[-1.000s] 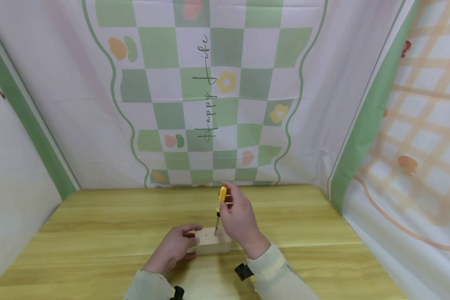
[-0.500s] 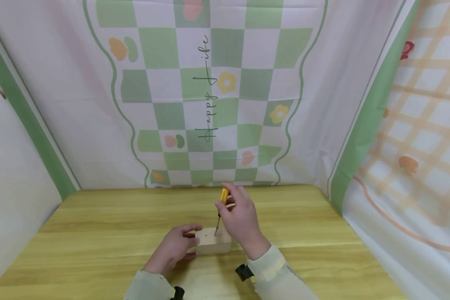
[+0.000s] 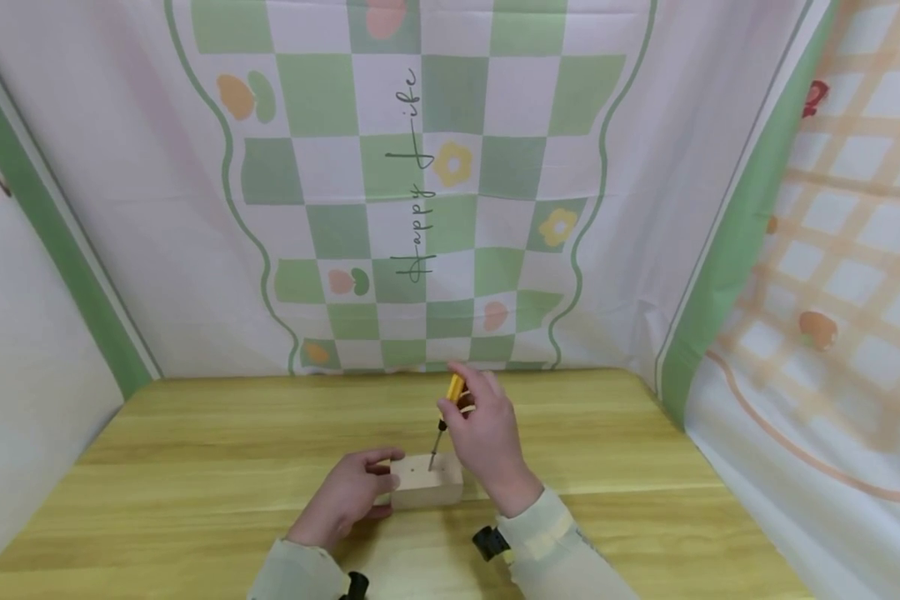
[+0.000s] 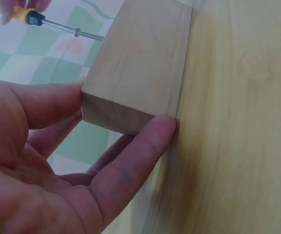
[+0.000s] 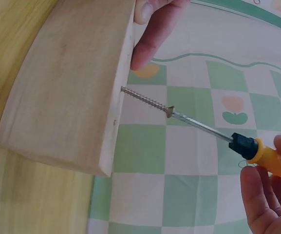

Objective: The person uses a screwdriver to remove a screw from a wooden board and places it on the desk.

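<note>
A pale wooden block lies on the table, with small holes in its upper face. My left hand grips the block's left end, thumb and fingers spread over its edges. In my right hand is a screwdriver with a yellow handle, held between thumb and fingertips above the block. Its metal shaft meets the head of a long screw. The screw's tip is in one of the block's holes, and most of its thread stands out. Shaft and screw lean to the right in the head view.
The wood-grain table runs back to a white and green checked cloth. Another hanging cloth with an orange grid closes off the right side. Dark wrist-worn devices sit by both cuffs.
The screwdriver's handle has tipped further to the right, and my right hand has shifted slightly right with it. My left hand and the block have stayed in place.
</note>
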`<state>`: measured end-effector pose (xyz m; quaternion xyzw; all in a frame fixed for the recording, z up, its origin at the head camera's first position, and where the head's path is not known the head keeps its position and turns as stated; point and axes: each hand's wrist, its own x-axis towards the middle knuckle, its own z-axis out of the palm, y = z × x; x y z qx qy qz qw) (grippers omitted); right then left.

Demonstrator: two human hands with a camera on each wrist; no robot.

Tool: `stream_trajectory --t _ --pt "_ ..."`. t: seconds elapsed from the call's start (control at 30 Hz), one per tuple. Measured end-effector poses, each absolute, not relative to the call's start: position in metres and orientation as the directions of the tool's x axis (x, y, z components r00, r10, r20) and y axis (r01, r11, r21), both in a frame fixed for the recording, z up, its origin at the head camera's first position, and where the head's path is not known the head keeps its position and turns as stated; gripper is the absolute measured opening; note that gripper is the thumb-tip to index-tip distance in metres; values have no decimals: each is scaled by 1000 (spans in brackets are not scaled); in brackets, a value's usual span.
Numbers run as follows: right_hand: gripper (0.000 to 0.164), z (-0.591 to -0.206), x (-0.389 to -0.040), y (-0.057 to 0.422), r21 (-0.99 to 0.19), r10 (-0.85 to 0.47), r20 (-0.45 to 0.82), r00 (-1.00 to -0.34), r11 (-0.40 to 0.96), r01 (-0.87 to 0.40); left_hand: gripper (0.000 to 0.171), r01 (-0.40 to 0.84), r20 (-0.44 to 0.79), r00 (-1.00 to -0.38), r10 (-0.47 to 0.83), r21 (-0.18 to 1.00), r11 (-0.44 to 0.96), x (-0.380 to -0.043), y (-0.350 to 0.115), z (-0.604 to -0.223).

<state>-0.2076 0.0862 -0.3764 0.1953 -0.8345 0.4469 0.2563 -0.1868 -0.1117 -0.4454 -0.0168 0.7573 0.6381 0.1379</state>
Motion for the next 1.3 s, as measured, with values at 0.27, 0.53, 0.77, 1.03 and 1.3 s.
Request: stream_trajectory --t 0.27,0.53,0.77,1.03,1.3 --pt "47 -377 -210 88 -681 -79 569 -819 513 -523 43 -190 -220 -963 157 964 186 -187 -112 -447" --pt "48 -377 -210 88 -665 -77 571 -817 540 -516 43 -199 -229 -963 142 959 201 -188 -112 -447" --pt "50 -376 -210 88 -710 -72 531 -844 506 -490 41 -200 -230 -964 138 959 201 -189 -111 -448" --pt "52 -376 -211 89 -681 -69 564 -823 525 -511 42 -196 -227 -963 146 961 197 -188 -112 -447" --pt "52 -377 -210 89 -707 -62 542 -838 504 -495 42 -195 -226 -961 158 963 187 -187 -112 -448"
